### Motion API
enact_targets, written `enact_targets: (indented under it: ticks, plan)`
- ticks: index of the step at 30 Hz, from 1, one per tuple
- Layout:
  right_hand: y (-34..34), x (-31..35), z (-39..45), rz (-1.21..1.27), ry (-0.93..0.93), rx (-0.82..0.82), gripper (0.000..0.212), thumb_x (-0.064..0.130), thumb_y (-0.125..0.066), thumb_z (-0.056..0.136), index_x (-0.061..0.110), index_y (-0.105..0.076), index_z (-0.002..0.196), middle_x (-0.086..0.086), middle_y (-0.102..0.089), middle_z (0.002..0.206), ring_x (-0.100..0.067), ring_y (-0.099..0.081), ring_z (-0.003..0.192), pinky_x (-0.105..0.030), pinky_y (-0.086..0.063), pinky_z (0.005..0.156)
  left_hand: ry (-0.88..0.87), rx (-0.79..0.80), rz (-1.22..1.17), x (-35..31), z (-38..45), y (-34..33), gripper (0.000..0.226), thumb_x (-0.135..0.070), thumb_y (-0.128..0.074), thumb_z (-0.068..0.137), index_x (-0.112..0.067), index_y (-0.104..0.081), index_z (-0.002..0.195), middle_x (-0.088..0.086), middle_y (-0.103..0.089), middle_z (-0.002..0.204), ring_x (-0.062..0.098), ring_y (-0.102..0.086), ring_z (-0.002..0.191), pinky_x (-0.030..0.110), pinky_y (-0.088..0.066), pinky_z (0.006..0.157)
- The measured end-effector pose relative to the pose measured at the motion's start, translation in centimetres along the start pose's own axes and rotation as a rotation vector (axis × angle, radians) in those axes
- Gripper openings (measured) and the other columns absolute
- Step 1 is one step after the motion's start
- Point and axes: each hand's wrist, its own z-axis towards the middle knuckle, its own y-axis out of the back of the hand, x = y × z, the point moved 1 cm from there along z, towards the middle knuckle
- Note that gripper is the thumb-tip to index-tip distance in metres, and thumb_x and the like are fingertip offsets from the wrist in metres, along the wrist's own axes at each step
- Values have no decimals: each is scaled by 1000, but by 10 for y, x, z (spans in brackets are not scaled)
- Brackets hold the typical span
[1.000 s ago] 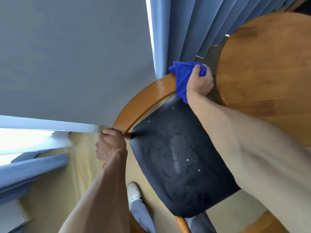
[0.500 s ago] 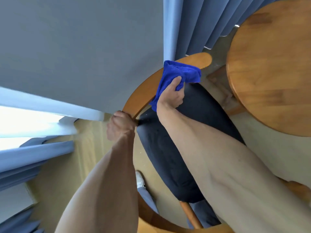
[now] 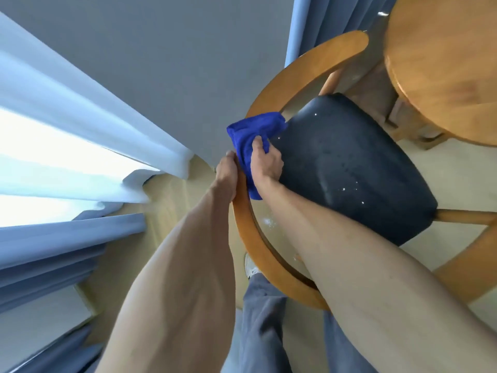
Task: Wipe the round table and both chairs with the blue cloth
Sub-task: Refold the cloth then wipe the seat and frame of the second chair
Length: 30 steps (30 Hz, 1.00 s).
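A wooden chair with a curved backrest rail (image 3: 293, 74) and a dark padded seat (image 3: 349, 162) stands below me. My right hand (image 3: 266, 162) grips the blue cloth (image 3: 252, 133), which is wrapped over the rail at its far-left bend, beside the seat's edge. My left hand (image 3: 227, 176) grips the same rail just to the left of the cloth, touching it. The round wooden table (image 3: 443, 63) sits at the top right, close to the chair. White specks dot the seat.
A grey wall (image 3: 161, 63) and blue curtains (image 3: 53, 251) with a bright window lie to the left. More blue curtain (image 3: 322, 22) hangs behind the chair. My legs and a white shoe (image 3: 251, 265) are behind the rail. Part of another wooden piece (image 3: 462, 270) shows at the right edge.
My right hand has slid the blue cloth along the backrest rail from its far end toward my left hand. The left hand keeps its grip on the rail. My view has shifted left.
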Motion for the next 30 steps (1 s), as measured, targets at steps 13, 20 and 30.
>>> enact_targets:
  ticks: [13,20,30]
  plan:
    - [66,-38,-80,-333,18,350,33,43,-60,86,13,-64,101,-6,-63,108,-28,-59,100,-34,-46,85,89,-262,-187,130,-75,27,43,-50,-35,84,-15,-59,87,10,-63,95,28,-58,85,40,-48,86]
    - [135,-64,-123,-484,102,546,27,36,-59,82,10,-61,78,-4,-57,82,-23,-53,79,-34,-39,68,-35,-527,-138,164,-122,22,25,-29,-40,88,-17,-61,81,17,-69,99,36,-65,95,44,-50,92]
    - [249,-110,-131,-894,163,690,23,35,-61,66,20,-47,57,-1,-50,74,-24,-47,74,-33,-35,63,-14,-593,-169,210,-185,-16,26,-31,-41,79,-16,-52,61,14,-66,79,28,-60,69,35,-48,68]
